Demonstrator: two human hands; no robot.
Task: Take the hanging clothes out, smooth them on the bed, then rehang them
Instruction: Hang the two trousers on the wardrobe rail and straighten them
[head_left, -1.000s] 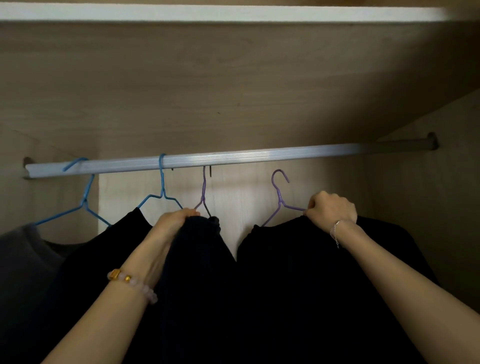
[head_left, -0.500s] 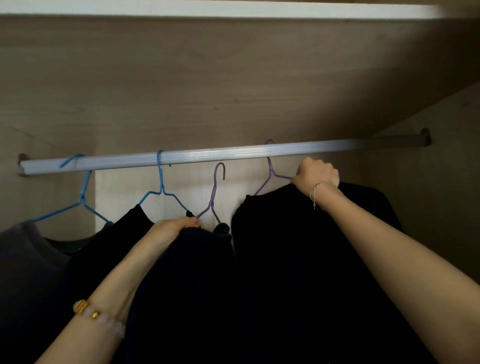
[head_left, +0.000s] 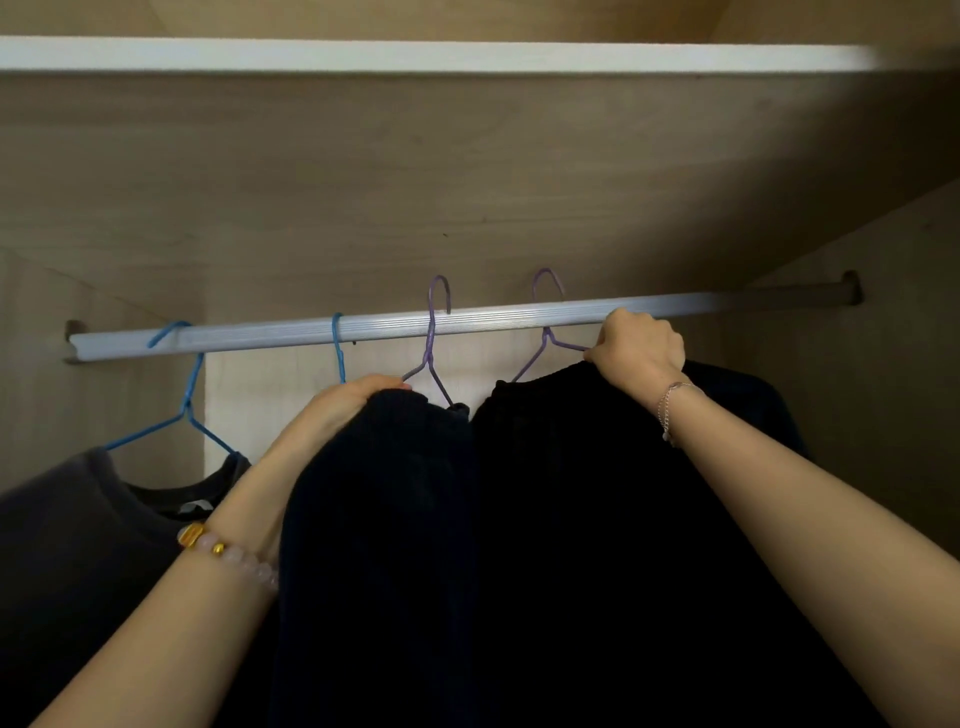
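Evidently, dark garments (head_left: 571, 519) were gripped by the left hand (head_left: 353, 402) and right hand (head_left: 639, 348), hooks (head_left: 430, 306) over the rail (head_left: 260, 335); removal or rehanging was unclear.

This is the inside of a home wardrobe: pale wood-grain panels (head_left: 363, 182) close it in at the back and at 3 o'clock, and a white-edged shelf (head_left: 415, 54) runs across at 12 o'clock. A ribbed silver rail (head_left: 467, 322) spans the space from 9 to 3 o'clock, its ends seated in brackets on the side walls. Thin wire hangers, blue (head_left: 189, 400) toward 9 o'clock and purple (head_left: 431, 338) near the middle, sit at the rail, carrying dark garments (head_left: 571, 519) and a grey T-shirt (head_left: 78, 519) at 8 o'clock.
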